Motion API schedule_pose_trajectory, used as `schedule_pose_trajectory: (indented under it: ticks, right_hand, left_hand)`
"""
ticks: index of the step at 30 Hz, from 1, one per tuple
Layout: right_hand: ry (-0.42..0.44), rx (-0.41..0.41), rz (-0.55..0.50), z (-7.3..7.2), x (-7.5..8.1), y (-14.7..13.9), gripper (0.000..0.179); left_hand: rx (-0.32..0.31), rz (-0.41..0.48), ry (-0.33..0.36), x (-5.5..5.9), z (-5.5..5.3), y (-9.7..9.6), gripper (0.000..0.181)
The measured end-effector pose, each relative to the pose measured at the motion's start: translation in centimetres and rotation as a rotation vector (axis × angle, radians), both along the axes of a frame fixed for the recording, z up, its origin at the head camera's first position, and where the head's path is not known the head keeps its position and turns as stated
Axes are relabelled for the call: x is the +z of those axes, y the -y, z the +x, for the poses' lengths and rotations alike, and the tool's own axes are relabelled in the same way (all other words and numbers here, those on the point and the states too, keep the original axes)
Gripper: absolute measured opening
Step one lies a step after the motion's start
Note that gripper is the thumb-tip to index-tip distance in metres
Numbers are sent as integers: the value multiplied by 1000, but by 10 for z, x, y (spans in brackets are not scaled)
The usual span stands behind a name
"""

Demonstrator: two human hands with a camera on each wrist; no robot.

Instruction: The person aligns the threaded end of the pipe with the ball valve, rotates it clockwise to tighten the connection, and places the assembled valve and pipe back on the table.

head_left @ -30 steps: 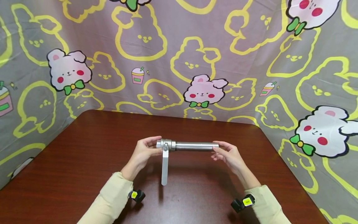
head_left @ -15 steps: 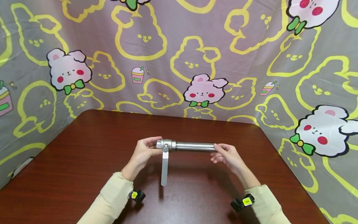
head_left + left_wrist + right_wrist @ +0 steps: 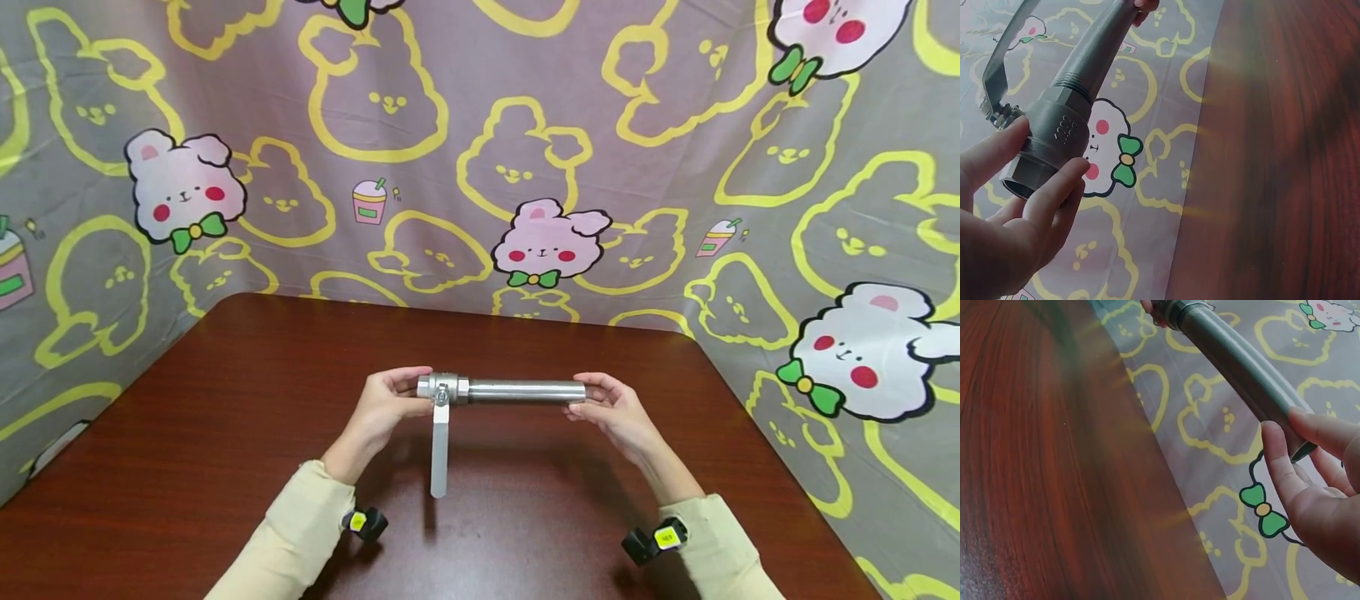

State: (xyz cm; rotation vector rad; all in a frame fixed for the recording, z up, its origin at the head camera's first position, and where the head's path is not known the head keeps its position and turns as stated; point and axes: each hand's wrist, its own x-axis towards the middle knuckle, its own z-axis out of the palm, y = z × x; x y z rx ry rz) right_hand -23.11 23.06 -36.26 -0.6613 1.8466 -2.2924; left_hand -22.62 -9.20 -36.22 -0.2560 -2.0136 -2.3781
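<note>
A steel ball valve (image 3: pixel 448 387) and a straight metal pipe (image 3: pixel 525 391) are joined end to end, held level above the table. My left hand (image 3: pixel 384 404) grips the valve body between thumb and fingers. The valve's lever handle (image 3: pixel 439 454) points down toward me. At the far right end of the pipe, my right hand (image 3: pixel 618 412) pinches it with thumb and fingertips. Some threads (image 3: pixel 1074 85) show in the left wrist view where the pipe enters the valve's hex end. The valve's outer end is an open bore (image 3: pixel 1017 187).
Below is a dark red-brown wooden table (image 3: pixel 225 417). A grey curtain (image 3: pixel 465 75) with yellow bear outlines and rabbit faces stands around its back and sides. Each wrist wears a black camera, the left wrist camera (image 3: pixel 366 524) and right wrist camera (image 3: pixel 652 542).
My right thumb and fingers have shifted round the pipe's end, the thumb moving from its upper side to its lower edge. The left hand keeps its grip, and the valve has drifted slightly left.
</note>
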Motion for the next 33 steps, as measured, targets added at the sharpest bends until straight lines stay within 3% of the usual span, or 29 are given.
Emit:
schedule_pose_trajectory:
  ticks: [6,11,17,25,30,33]
  right_hand:
    - [-11,-29,71,0,-1,-3,30]
    - [29,-58,117,0,-3,-2,9]
    - [97,-106,170,2,-3,1,17]
    - [65,-92,138,6,-3,0,8]
    - [-24,-36,156,7,-5,-4,34]
    - [-77,3,176,6,-6,-6,41]
  left_hand:
    - [3,-10,0,1,1,0,51]
    - [7,-17,-7,1,0,-1,51]
    - [9,-28,-14,2,-1,-2,51]
    - [14,-30,-9,3,0,-3,51]
    - [1,-27,-20,4,1,-3,51]
    - [-4,-29,-22,4,2,-3,51]
